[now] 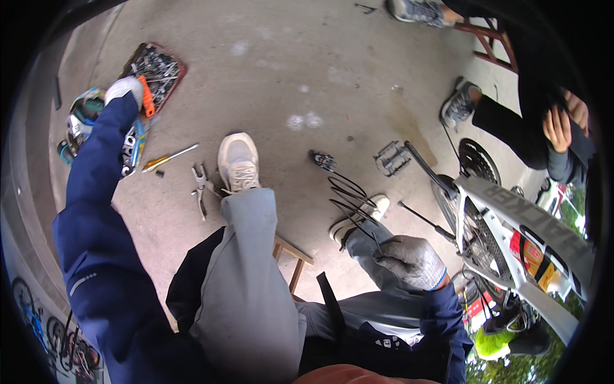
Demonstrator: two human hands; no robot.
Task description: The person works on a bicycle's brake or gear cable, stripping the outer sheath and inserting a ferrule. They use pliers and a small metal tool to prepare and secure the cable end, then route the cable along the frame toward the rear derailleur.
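My right hand (412,262), in a grey knit glove with a blue cuff, is closed on a loosely coiled black bicycle cable (348,198) above my right leg. At the cable's far end is a small dark metal bike part (323,160). Stretched to the far left, my left hand (125,89) in a pale glove is at the near edge of a red-rimmed tray (183,73) of loose small metal parts. An orange-handled tool (148,96) lies right beside that hand. Its fingers are hidden from me, so their state cannot be made out.
A white bicycle frame (511,208) with crank and pedal (392,158) fills the right side. Pliers (202,189), a yellow-handled screwdriver (169,158) and spanners (130,150) lie on the concrete at left. Another person's hand (558,128) is at upper right, near a wooden stool (489,41).
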